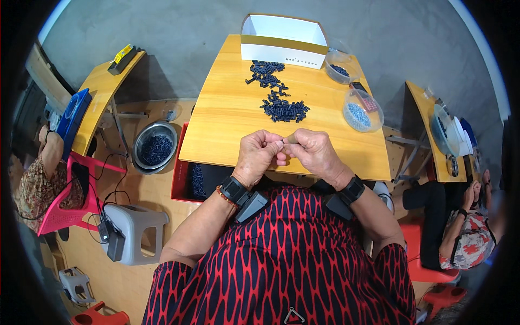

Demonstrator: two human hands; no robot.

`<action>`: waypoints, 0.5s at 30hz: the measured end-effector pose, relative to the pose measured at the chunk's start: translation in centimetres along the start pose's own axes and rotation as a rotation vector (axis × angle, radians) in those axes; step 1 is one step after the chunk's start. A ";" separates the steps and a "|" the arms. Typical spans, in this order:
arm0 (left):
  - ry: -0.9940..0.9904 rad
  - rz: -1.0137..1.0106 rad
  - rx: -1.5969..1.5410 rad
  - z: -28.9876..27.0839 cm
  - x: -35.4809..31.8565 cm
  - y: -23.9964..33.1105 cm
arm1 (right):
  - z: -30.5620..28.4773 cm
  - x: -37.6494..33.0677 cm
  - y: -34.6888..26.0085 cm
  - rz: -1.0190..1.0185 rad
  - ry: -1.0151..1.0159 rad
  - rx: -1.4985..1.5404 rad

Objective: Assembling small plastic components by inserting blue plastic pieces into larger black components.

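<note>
Above the near edge of the wooden table [216, 122], the right hand [317, 149] grasps a short brownish piece [291, 139] between thumb and fingers. Just to its left, the left hand [257, 154] has its fingertips pinched together; I cannot tell on what. Beyond them lies a heap of small dark pieces [285, 111], with a clear tub [376, 119] farther right and a white box [281, 54] at the far end.

Even, fairly bright light covers the yellow-brown wooden table [227, 122], and the heap of small black cylindrical pieces [286, 111] on it looks reasonably sharp. A soft shadow darkens the smooth grey wall [184, 49] at far left. Fisheye distortion bows straight edges; detail softens toward both sides, inside black corners.
</note>
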State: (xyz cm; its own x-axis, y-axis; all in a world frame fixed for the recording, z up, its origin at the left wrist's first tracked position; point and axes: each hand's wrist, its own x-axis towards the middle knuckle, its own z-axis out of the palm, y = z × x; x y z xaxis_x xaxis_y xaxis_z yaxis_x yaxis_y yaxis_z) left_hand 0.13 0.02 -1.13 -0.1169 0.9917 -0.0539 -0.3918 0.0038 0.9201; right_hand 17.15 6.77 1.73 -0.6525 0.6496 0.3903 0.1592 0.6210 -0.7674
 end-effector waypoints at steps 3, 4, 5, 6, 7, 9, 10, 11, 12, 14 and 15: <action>-0.009 -0.026 0.041 0.2 0.0 0.1 | 0.0 -0.4 0.4 0.099 -0.031 0.097; -0.001 -0.044 0.066 0.3 0.0 0.1 | -0.3 -0.3 0.4 0.097 -0.030 0.095; 0.008 -0.062 0.092 0.3 0.0 0.1 | -0.7 -0.2 0.5 0.159 -0.053 0.182; 0.008 -0.061 0.091 0.2 0.1 -0.1 | -1.0 -0.1 0.6 0.222 -0.077 0.270; 0.016 -0.032 0.054 0.0 0.3 -0.5 | -1.6 0.3 0.8 0.221 -0.079 0.270; 0.024 -0.003 0.012 -0.2 0.4 -0.7 | -3.0 1.3 1.4 0.417 0.098 0.173; 0.038 0.018 -0.030 -0.2 0.4 -0.5 | -3.9 1.6 2.4 0.416 0.099 0.169; 0.052 0.038 -0.072 -0.2 0.5 -0.4 | -4.5 1.8 4.0 0.432 0.184 0.073; 0.053 0.040 -0.075 -0.3 0.6 -0.5 | -4.8 2.3 4.4 0.447 0.266 -0.023; 0.047 0.049 -0.087 -0.6 0.7 -0.7 | -5.4 3.1 5.2 0.457 0.263 -0.044; 0.046 0.048 -0.088 -0.5 0.7 -0.7 | -5.5 3.6 5.6 0.374 0.246 -0.159</action>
State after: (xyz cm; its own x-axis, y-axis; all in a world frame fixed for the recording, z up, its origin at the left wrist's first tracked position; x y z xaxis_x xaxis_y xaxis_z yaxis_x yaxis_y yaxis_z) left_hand -0.18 0.64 -2.00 -0.1785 0.9835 -0.0297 -0.4633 -0.0574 0.8843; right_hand 19.82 15.02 1.62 -0.3367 0.9143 0.2252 0.4738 0.3712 -0.7986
